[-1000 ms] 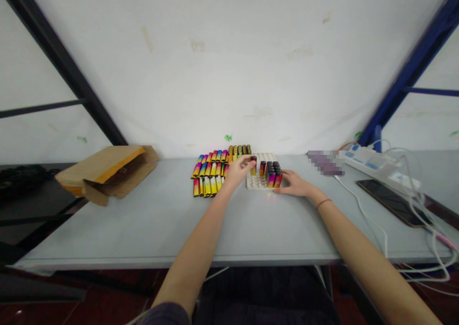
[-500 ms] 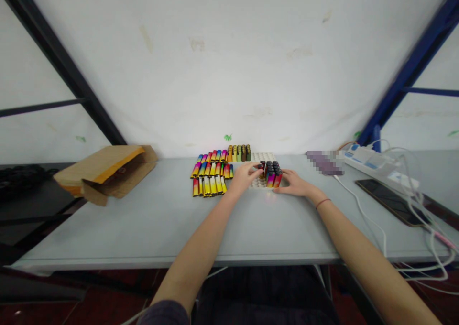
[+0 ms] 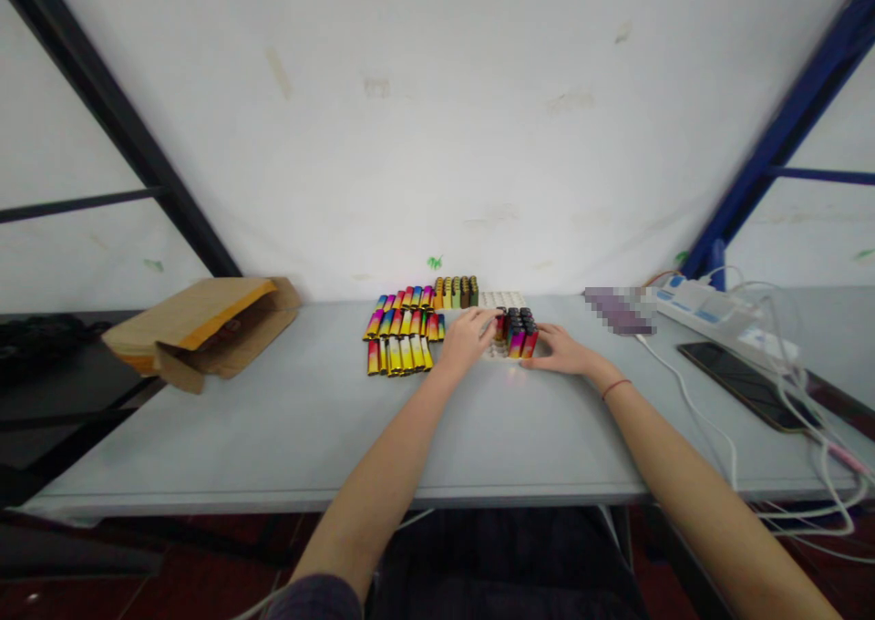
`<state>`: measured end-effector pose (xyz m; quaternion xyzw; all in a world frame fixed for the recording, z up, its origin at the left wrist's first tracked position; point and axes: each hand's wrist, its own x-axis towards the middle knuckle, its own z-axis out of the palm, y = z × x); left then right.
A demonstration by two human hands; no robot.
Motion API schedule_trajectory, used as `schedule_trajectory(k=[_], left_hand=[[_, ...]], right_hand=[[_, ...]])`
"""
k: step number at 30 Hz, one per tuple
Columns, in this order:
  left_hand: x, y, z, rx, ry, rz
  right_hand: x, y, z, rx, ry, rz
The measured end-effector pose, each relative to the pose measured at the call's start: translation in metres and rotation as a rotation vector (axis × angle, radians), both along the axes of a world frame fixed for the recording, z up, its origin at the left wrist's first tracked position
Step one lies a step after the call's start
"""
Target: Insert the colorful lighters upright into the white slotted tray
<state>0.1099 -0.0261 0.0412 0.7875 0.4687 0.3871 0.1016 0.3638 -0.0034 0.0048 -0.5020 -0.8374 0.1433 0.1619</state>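
Observation:
A white tray with holes (image 3: 495, 352) lies on the table in front of me. Several upright tubes with black tops and pink-to-red, shiny bodies (image 3: 523, 339) stand together in its right part. My left hand (image 3: 470, 339) reaches over the tray's left part, its fingertips at a red tube (image 3: 500, 326) with a black top; thumb and index finger look slightly apart. At the tray's right side, my right hand (image 3: 561, 350) curves round the corner, thumb at the front edge and fingers behind the tubes. The fingers' exact contact is partly hidden.
Rows of lying multicoloured tubes (image 3: 403, 326) are left of the tray. Behind stand gold and green tubes (image 3: 457, 292) beside another white holed tray (image 3: 502, 299). An open cardboard box (image 3: 198, 315) lies left; a power strip (image 3: 725, 319), cables and a dark phone (image 3: 745, 385) lie right.
The red tube at my left fingertips has gone lower into the tray, and the left thumb has drawn back slightly. My right hand has stayed at the tray's corner.

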Motion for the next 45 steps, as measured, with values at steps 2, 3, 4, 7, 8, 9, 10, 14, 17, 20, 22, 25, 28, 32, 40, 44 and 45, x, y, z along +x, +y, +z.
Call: schedule_trajectory(k=[2, 3, 4, 7, 8, 9, 10, 14, 17, 20, 22, 25, 28, 32, 40, 44, 45], left_hand=[[-0.005, 0.0, 0.006, 0.003, 0.073, 0.181], [-0.01, 0.0, 0.009, -0.012, 0.099, 0.301], [-0.016, 0.0, 0.012, -0.037, 0.126, 0.42], [-0.035, 0.003, 0.017, -0.156, 0.227, 0.665], [-0.041, 0.004, 0.017, -0.199, 0.26, 0.702], [-0.046, 0.004, 0.017, -0.237, 0.287, 0.723], [-0.049, 0.005, 0.017, -0.268, 0.309, 0.733], [-0.049, 0.006, 0.014, -0.303, 0.354, 0.739], [-0.047, 0.007, 0.012, -0.299, 0.356, 0.732], [-0.048, 0.009, 0.011, -0.312, 0.334, 0.709], [-0.05, 0.01, 0.011, -0.31, 0.291, 0.685], [-0.052, 0.013, 0.013, -0.262, 0.147, 0.631], [-0.051, 0.018, 0.016, -0.19, -0.062, 0.551], [-0.044, 0.024, 0.016, -0.188, -0.339, 0.401], [-0.032, 0.03, 0.009, -0.386, -0.605, 0.016], [-0.028, 0.025, 0.011, -0.434, -0.726, -0.136], [-0.027, 0.023, 0.011, -0.448, -0.751, -0.17]], right_hand=[[0.001, 0.001, -0.001, 0.012, -0.007, 0.018], [0.001, 0.001, -0.001, 0.018, -0.006, 0.026], [0.002, 0.002, -0.001, 0.023, -0.002, 0.033], [0.003, 0.003, -0.002, 0.033, 0.01, 0.038], [0.003, 0.002, -0.001, 0.032, 0.01, 0.036], [0.003, 0.002, -0.001, 0.028, 0.008, 0.033], [0.003, 0.002, 0.0, 0.022, 0.006, 0.029], [0.0, -0.001, 0.003, -0.012, 0.002, 0.013], [0.0, -0.002, 0.005, -0.019, 0.007, 0.007], [0.0, -0.003, 0.005, -0.021, 0.001, 0.015], [0.0, -0.002, 0.004, -0.024, -0.002, 0.019], [0.001, -0.001, 0.003, -0.019, 0.006, 0.024], [0.001, 0.001, 0.001, -0.013, 0.01, 0.025], [0.002, 0.003, -0.001, -0.012, 0.011, 0.018], [0.001, 0.001, 0.001, -0.005, -0.028, 0.029], [-0.001, 0.0, 0.002, -0.008, -0.021, 0.037], [-0.001, 0.0, 0.002, -0.006, -0.018, 0.039]])
